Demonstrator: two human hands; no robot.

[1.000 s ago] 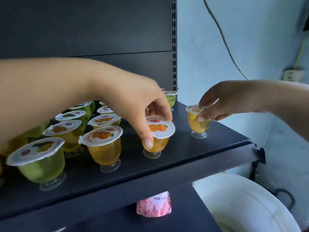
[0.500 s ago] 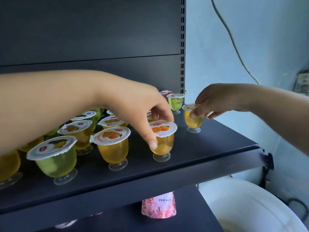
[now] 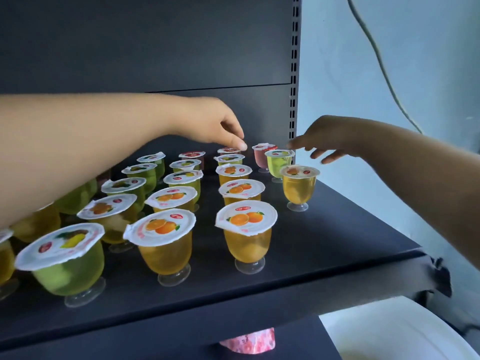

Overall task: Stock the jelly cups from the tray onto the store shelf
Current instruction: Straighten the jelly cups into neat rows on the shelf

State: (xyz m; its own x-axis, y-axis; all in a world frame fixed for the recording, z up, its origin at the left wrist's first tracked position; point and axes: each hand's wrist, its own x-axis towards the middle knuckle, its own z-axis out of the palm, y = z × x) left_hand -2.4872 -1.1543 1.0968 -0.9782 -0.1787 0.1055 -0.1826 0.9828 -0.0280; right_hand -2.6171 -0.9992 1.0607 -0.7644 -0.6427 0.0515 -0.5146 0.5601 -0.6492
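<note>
Hands above the stocked rows: the left hand (image 3: 220, 128) hangs with fingers loosely curled, holding nothing, its fingertips (image 3: 241, 146) just over a rear cup; the right hand (image 3: 324, 141) is spread and released near the shelf upright (image 3: 293, 74). Jelly cups (image 3: 245, 229) stand in rows on the dark shelf (image 3: 337, 242), orange ones in front, green and red behind. Each is probably light, with thin stiff walls, a narrow foot that tips readily and a peelable foil lid, so the bowl under the rim seems the safest hold. Close neighbours crowd any reach rearward. A white basin (image 3: 389, 333) and pink packet (image 3: 249, 342) sit below; no tray is visible.
</note>
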